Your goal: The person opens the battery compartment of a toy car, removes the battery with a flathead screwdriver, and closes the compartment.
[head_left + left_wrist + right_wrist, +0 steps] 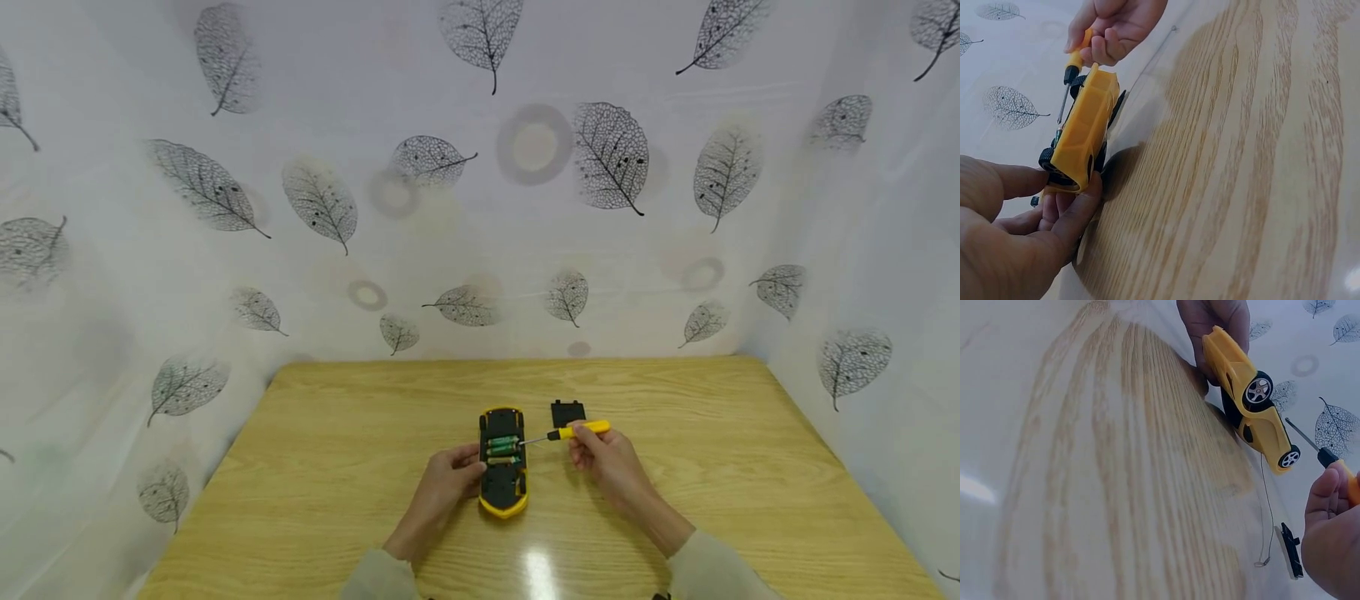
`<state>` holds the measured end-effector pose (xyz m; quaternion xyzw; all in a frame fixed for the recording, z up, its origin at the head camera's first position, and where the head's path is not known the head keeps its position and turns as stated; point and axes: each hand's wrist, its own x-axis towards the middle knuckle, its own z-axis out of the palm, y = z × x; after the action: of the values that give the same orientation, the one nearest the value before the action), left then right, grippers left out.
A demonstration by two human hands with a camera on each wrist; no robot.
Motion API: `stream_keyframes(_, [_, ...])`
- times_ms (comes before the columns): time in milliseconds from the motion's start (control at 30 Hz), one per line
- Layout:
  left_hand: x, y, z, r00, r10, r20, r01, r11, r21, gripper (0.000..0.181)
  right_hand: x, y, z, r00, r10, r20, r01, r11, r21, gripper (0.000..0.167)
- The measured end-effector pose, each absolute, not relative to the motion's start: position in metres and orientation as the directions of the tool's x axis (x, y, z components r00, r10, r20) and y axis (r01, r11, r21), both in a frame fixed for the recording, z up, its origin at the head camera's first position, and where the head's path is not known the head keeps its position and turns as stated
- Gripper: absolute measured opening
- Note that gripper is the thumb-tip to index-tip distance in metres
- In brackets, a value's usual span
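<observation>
A yellow toy car (503, 498) lies upside down, its black underside facing up. Green batteries (502, 450) sit in its uncovered battery compartment. My left hand (446, 483) grips the car by its left side, thumb and fingers around the yellow body (1085, 125) in the left wrist view. Between thumb and fingers, my right hand (609, 465) holds a screwdriver (585, 430) with a yellow and black handle. Its metal shaft points left, the tip at the right end of the batteries; whether it touches them I cannot tell. Two wheels (1258, 390) show in the right wrist view.
A black battery cover (567, 412) lies on the wooden table (337, 467), just beyond my right hand. From the car a thin wire (1269, 506) trails onto the tabletop. White leaf-patterned sheeting (480, 233) stands behind the table and along its sides.
</observation>
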<state>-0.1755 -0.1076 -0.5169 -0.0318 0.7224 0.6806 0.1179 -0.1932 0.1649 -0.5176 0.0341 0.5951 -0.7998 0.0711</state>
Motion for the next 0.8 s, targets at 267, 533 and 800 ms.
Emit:
stream_keyframes(267, [-0.175, -0.108, -0.515, -0.969, 0.123, -0.212, -0.204, 0.077, 0.976, 0.044, -0.188, 0.166, -0.505, -0.985, -0.126, 0.116, -0.122, 0.042, -0.992, 0.027])
stream_keyframes(533, [-0.174, -0.109, -0.513, -0.969, 0.113, -0.218, -0.209, 0.089, 0.974, 0.043, -0.179, 0.154, -0.479, -0.887, -0.238, 0.395, -0.458, 0.353, -0.816, 0.009])
stream_keyframes(800, [-0.173, -0.109, -0.512, -0.968, 0.121, -0.218, -0.209, 0.08, 0.975, 0.044, -0.178, 0.144, -0.473, -0.832, -0.317, 0.455, -0.553, 0.421, -0.719, 0.004])
